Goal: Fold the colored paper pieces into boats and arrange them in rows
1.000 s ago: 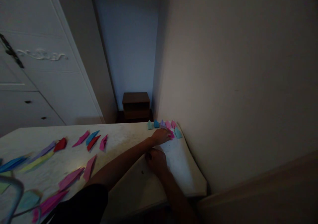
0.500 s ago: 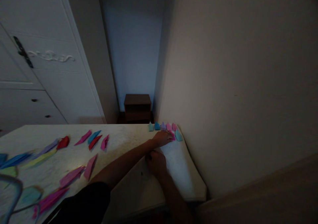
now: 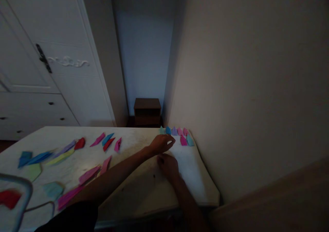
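Note:
My left hand hovers over the far right part of the white table, fingers loosely apart and holding nothing. Just right of it stands a small folded pink paper piece beside a light blue one. Behind them a row of small folded paper pieces lines the table's far edge. My right hand rests on the tabletop nearer to me, fingers curled; nothing shows in it.
Several folded paper strips in pink, blue, red and yellow lie across the table's left half. A wall runs along the right side. A white cabinet stands at the left, and a dark wooden nightstand sits beyond the table.
My left hand has let go of the pink paper piece and drawn back to the left. The pink piece now stands next to the light blue one. The view has shifted a little.

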Demonstrator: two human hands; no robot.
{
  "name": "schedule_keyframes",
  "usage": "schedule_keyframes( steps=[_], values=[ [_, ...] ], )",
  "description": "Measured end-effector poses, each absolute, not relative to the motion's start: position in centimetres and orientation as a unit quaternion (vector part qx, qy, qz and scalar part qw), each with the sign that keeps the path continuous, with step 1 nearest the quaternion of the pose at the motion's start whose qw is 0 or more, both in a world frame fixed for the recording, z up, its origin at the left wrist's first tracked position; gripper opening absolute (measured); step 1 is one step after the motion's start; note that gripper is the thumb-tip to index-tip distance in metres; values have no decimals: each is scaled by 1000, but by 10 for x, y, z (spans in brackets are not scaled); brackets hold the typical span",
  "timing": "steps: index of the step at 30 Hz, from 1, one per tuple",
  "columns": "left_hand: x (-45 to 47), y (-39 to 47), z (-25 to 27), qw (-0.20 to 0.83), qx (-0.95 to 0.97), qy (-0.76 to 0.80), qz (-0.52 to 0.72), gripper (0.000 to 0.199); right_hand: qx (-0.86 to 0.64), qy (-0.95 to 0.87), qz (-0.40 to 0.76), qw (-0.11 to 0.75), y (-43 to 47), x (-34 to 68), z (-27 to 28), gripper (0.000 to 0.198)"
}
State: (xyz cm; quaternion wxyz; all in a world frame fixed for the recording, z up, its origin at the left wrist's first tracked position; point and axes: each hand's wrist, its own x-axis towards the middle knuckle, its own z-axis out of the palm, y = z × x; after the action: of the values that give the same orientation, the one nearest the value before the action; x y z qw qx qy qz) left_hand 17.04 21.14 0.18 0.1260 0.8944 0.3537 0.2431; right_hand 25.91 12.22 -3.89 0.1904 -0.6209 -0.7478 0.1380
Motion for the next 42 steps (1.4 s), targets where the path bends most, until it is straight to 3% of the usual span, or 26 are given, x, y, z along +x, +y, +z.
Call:
schedule_keyframes(
  steps=[7,14,25,32,38,42],
  values=[
    [88,130,14,174,861,385,285,18,-604,-750,150,224,122,263,-50,24],
    [34,54,-22,258,791,445,331,21,-574,-752,179,270,126,270,-63,39],
    [18,39,-50,354,628,532,444,23,-599,-693,244,318,129,270,-61,44],
    [15,33,-48,388,604,509,474,19,-529,-710,307,350,140,195,-42,44],
    [10,29,-51,439,576,475,500,19,-392,-814,324,279,146,96,-15,36],
    [7,27,-52,449,582,455,502,20,-270,-907,300,123,147,53,-1,39]
  ],
)
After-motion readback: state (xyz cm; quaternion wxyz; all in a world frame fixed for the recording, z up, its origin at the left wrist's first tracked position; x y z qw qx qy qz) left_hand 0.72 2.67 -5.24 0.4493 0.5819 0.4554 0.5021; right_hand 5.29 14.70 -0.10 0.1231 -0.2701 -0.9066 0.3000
